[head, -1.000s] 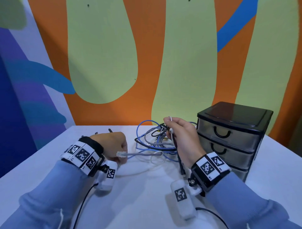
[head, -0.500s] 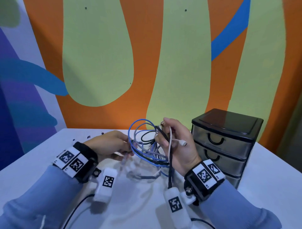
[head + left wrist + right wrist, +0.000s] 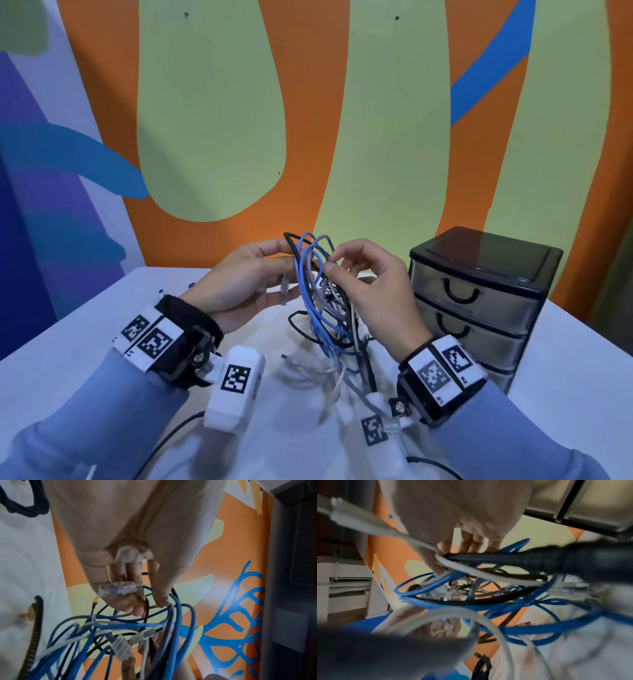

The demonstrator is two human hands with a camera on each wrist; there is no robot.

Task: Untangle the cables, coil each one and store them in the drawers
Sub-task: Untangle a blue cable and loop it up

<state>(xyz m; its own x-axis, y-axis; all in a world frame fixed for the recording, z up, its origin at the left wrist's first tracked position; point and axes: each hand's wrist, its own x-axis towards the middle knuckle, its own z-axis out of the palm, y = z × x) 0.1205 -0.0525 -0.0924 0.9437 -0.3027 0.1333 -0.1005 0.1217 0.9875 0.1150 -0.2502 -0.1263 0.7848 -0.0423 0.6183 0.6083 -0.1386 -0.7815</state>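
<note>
A tangle of blue, grey, white and black cables point(image 3: 322, 301) hangs between my two raised hands, its lower ends trailing on the white table point(image 3: 85, 342). My left hand point(image 3: 289, 251) grips loops on the tangle's left side. A clear plug point(image 3: 120, 589) of a blue cable lies across its fingers point(image 3: 132, 605). My right hand point(image 3: 331, 263) pinches strands at the top of the tangle between thumb and forefinger. In the right wrist view the cables point(image 3: 471, 601) loop under that hand point(image 3: 452, 553). The black three-drawer unit point(image 3: 479, 291) stands to the right, all drawers closed.
A painted orange and green wall point(image 3: 212, 137) runs close behind the table. The drawer unit sits just right of my right wrist. Thin black leads point(image 3: 164, 442) run from my wrist cameras over the table's near edge. A few small dark bits point(image 3: 191, 285) lie far left.
Both hands have risen and lifted the tangle off the table. My left hand left the grey plug's spot on the table and moved right to grip the tangle.
</note>
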